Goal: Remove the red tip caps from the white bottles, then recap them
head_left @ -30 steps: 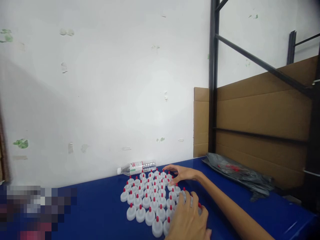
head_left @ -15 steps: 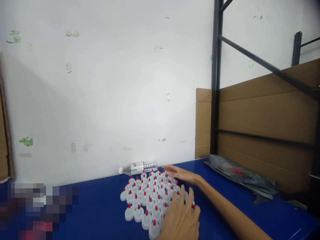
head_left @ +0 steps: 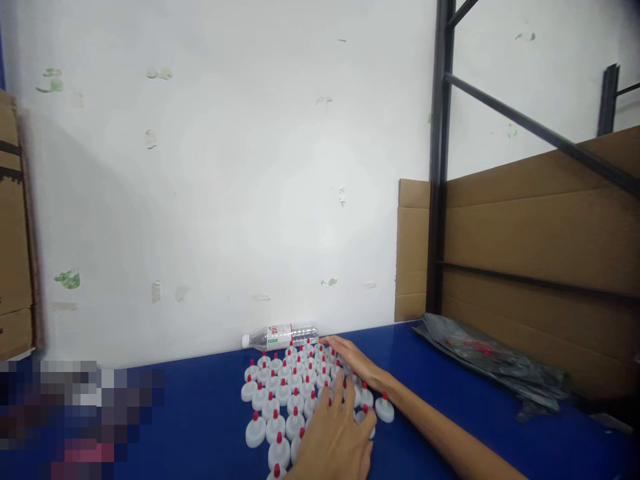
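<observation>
Many white round nozzle caps (head_left: 295, 422) with red tips stand upright in a cluster on the blue table. My left hand (head_left: 335, 427) lies over the near right part of the cluster, fingers spread and bent among the caps, hiding several of them. Along the far right edge, my right hand (head_left: 353, 357) rests sideways against the caps with its fingers stretched out. One nozzle cap (head_left: 385, 408) stands a little apart, beside my right forearm. Behind the cluster a clear plastic bottle (head_left: 280, 337) with a white cap lies on its side near the wall.
The blue table (head_left: 200, 413) runs up to a white wall (head_left: 225, 167). A grey plastic bag (head_left: 490, 357) lies at the right, in front of cardboard (head_left: 540, 227) and a black metal rack (head_left: 439, 160). More cardboard (head_left: 15, 253) stands at the left; a blurred-out area covers the lower left.
Both hands have shifted left against the cluster, and the caps near them have moved left and closer together. One cap now shows apart at the right. The view has turned slightly left.
</observation>
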### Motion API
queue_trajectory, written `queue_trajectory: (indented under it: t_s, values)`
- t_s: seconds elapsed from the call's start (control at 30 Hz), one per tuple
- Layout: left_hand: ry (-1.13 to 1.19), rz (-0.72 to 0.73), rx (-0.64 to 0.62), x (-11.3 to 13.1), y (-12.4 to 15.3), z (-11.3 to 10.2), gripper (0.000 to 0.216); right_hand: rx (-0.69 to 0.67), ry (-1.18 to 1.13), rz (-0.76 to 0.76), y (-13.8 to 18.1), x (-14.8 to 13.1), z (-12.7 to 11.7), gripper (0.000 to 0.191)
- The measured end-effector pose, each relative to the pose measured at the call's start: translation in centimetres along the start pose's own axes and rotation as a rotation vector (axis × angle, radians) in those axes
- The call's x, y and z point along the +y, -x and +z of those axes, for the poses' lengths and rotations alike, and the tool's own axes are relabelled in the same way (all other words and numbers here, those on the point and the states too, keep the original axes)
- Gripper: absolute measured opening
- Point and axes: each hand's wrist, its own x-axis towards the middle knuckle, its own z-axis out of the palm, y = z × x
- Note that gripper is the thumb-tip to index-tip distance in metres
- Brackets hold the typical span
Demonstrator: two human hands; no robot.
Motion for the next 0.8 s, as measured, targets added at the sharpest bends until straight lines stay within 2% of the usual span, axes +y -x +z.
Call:
queue_trajectory:
  t_s: [0.17, 0.33, 0.63, 0.8]
  values:
    - [0.011, -0.024, -0.057, -0.3, 0.4, -0.8, 0.044, 0.089, 0.031, 0.020, 0.1, 0.0, 1.0, 0.065]
    - [-0.015, -0.013, -0.059, -0.8, 1.0, -1.4, 0.043, 0.112, 0.031, 0.027, 0.4, -0.4, 2.0, 0.066]
    - [-0.053, 0.058, 0.030, -0.9, 1.2, -1.0, 0.040, 0.130, -0.001, 0.040, 0.5, -0.2, 2.0, 0.068]
    - [-0.180, 0.094, 0.109, -0.9, 1.1, -0.8, 0.040, 0.167, -0.041, 0.047, 0.8, -0.5, 2.2, 0.072]
